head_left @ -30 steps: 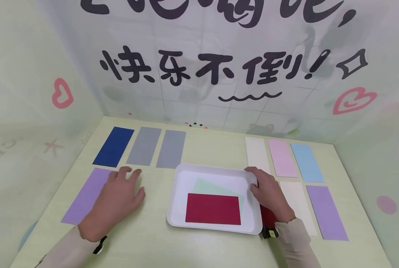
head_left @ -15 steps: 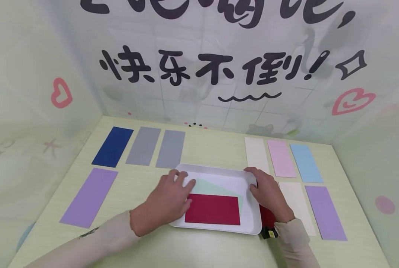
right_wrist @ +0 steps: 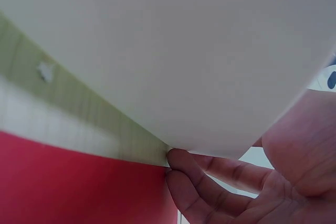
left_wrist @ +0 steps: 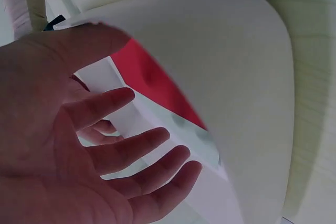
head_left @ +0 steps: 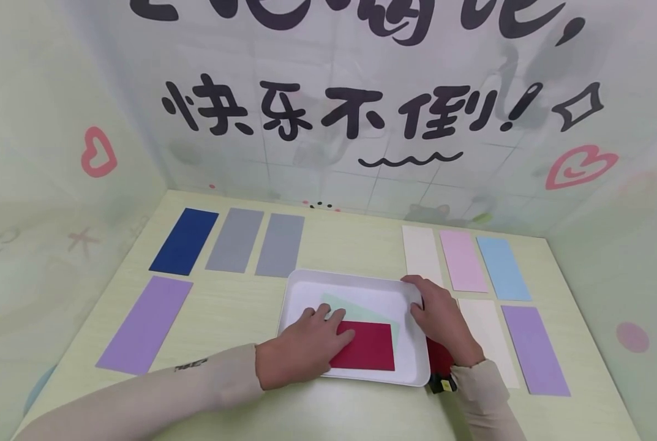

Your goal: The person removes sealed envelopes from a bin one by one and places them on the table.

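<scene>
A shallow white tray [head_left: 356, 380] lies in the middle of the table, holding a dark red card [head_left: 364, 349] over a pale mint card [head_left: 350, 306]. My left hand [head_left: 306, 346] hovers over the tray's left side, covering part of the red card. In the left wrist view its fingers [left_wrist: 152, 142] are spread and loosely bent, with nothing between them. At the tray's right rim, my right hand [head_left: 444, 315] grips the edge, thumb inside and fingers outside. Below that hand another red card [head_left: 439, 358] shows partly; it also fills the lower left of the right wrist view.
On the left lie a dark blue card [head_left: 183, 242], two grey cards [head_left: 234, 240] and a purple card [head_left: 145, 324]. On the right are cream cards [head_left: 488, 337], a pink card [head_left: 463, 260], a light blue card [head_left: 503, 268] and another purple card [head_left: 535, 350]. A printed curtain [head_left: 328, 177] stands behind.
My left hand has moved right, from the purple card at the left to over the red card in the tray. The right hand keeps its grip; tray and cards lie as before.
</scene>
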Demonstrator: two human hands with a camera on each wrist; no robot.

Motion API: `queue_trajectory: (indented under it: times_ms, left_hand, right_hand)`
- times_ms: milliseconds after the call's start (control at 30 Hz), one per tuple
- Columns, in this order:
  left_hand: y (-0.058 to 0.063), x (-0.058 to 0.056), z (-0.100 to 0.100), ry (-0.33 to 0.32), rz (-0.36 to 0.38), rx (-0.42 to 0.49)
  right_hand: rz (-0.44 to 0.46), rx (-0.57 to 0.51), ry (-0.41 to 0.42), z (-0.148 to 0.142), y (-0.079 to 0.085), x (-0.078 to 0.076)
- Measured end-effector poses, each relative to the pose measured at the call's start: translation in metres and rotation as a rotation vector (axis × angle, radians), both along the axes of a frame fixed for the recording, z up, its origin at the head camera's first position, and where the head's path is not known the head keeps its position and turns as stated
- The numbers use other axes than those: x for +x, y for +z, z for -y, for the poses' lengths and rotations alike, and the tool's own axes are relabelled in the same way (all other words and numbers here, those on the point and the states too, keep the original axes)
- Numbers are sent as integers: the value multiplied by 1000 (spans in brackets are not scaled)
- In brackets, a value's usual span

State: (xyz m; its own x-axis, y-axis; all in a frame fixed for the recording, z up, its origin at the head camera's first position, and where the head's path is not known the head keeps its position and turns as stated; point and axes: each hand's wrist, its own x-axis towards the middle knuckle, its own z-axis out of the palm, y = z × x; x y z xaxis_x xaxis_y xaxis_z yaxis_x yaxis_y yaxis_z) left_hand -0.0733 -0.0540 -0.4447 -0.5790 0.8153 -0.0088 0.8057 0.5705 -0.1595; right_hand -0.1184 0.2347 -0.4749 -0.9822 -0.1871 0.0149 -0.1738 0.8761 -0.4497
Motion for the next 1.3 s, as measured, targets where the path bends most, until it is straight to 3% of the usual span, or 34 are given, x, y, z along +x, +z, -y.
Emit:
queue_trajectory:
  times_ms: [433,833,1133,1300]
  left_hand:
    - [0,-4,-2,-8,63,-11]
    - [-2,-9,0,10,39,-12]
    - [8,-17,7,-8,101,70]
    - [16,-16,18,39,159,138]
  right_hand:
    - [2,-3,-3,1,0,0]
    - [-8,-16,3,0,0,0]
    - [-6,-14,6,0,0,0]
    - [-5,-12,5,0,0,0]
